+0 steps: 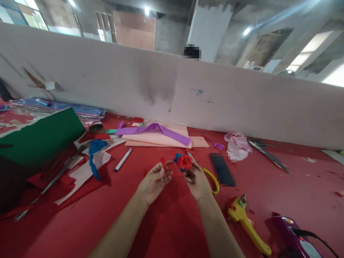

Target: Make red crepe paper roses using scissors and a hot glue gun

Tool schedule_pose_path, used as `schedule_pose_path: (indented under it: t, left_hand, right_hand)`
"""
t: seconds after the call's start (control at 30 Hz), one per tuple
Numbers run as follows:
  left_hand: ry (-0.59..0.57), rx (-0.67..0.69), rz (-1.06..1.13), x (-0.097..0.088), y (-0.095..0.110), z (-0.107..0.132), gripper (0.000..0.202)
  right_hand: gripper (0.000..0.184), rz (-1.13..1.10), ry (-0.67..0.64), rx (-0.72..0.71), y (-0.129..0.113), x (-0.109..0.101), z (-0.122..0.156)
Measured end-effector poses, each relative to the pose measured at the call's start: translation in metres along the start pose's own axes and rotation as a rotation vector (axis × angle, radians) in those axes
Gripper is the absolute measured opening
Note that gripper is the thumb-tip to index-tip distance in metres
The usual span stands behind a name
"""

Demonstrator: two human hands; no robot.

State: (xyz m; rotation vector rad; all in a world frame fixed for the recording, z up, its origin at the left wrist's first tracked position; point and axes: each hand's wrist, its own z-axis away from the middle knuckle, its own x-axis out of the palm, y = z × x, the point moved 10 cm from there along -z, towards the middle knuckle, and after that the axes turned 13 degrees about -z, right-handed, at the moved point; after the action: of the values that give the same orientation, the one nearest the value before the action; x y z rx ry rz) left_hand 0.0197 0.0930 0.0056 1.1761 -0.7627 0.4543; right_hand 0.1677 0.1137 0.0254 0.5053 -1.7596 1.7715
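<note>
My right hand (197,181) is closed round a small red paper rose (184,162) with a bit of blue at its left side, held just above the red table (172,222). My left hand (155,180) is closed in a pinch on a small red paper scrap (162,161), a little to the left of the rose. Yellow-handled scissors (211,180) lie under and to the right of my right hand, their blades pointing away.
A yellow glue gun (248,225) and a purple tool with a black cord (294,238) lie at the right front. Pink sheets with a purple strip (157,134), a white pen (123,159), blue paper (94,156), a green board (40,136) and a pink partition (172,93) surround the area.
</note>
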Motion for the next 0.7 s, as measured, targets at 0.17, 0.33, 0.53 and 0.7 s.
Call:
schedule_pose_path:
  t: [0.17, 0.33, 0.53, 0.7]
  left_hand:
    - [-0.042, -0.019, -0.077, 0.000, -0.005, -0.001, 0.019]
    - [-0.069, -0.009, -0.097, 0.002, -0.004, 0.000, 0.021]
    - [-0.036, -0.009, -0.058, 0.000, -0.005, -0.003, 0.024]
    - [0.024, -0.022, -0.010, -0.010, -0.009, -0.006, 0.018]
  right_hand:
    - [0.015, -0.021, 0.025, 0.106, 0.013, 0.005, 0.013]
    - [0.017, -0.028, 0.030, 0.107, 0.013, 0.008, 0.014]
    - [0.012, 0.009, -0.010, 0.116, 0.017, 0.011, 0.016]
    - [0.015, 0.013, 0.026, 0.132, 0.019, 0.006, 0.015]
